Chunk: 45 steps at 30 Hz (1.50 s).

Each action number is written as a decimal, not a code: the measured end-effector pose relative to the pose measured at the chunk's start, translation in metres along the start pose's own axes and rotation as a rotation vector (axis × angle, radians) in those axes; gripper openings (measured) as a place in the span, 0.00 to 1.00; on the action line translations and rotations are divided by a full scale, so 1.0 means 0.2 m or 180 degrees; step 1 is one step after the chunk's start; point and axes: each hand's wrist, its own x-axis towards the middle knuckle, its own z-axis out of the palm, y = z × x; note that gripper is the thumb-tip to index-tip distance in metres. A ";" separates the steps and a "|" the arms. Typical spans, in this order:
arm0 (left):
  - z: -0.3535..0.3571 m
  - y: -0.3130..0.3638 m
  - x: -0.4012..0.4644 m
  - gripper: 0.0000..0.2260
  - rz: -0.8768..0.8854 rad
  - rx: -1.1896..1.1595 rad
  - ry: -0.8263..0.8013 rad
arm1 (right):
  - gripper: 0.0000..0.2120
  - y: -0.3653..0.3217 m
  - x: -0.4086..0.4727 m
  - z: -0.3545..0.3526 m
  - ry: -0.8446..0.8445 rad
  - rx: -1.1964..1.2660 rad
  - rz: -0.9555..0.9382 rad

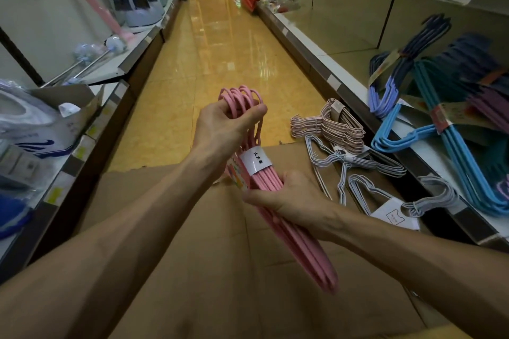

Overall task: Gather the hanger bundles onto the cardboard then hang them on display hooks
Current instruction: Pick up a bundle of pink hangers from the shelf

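A pink hanger bundle (300, 245) with a white paper band is held up over the flattened cardboard (209, 270) on the floor. My left hand (220, 129) grips its hook end at the top. My right hand (286, 198) clasps the bundle's middle, just below the band. On the cardboard's far right lie a pale pink wire hanger bundle (336, 126), a white wire hanger bundle (355, 159) and another white bundle with a label card (396, 201).
Blue and purple hanger bundles (446, 107) lie piled on the low shelf at right. The left shelf (91, 129) holds packaged goods, mops and dustpans. A glossy tiled aisle (220, 49) runs ahead between the shelves, with buckets at its far end.
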 end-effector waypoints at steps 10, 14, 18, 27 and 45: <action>-0.17 -0.13 0.04 0.04 -0.0270 -0.0875 -0.0393 | 0.18 0.02 0.03 0.02 -0.1364 0.1411 0.0839; -0.22 -0.11 0.03 0.10 -0.0542 -0.0890 -0.0608 | 0.18 0.05 0.06 0.07 -0.1631 0.1169 0.0691; -0.26 -0.13 0.02 0.23 -0.0609 -0.0425 -0.0462 | 0.17 0.10 0.10 0.19 -0.1425 0.0830 0.0548; -0.44 -0.25 0.04 0.20 -0.0831 0.0892 0.0364 | 0.20 0.12 0.17 0.48 -0.1244 0.0263 0.0445; -1.01 -0.48 -0.11 0.04 -0.1233 0.0379 0.1330 | 0.08 0.30 0.31 0.62 -0.1198 -0.2310 -0.0429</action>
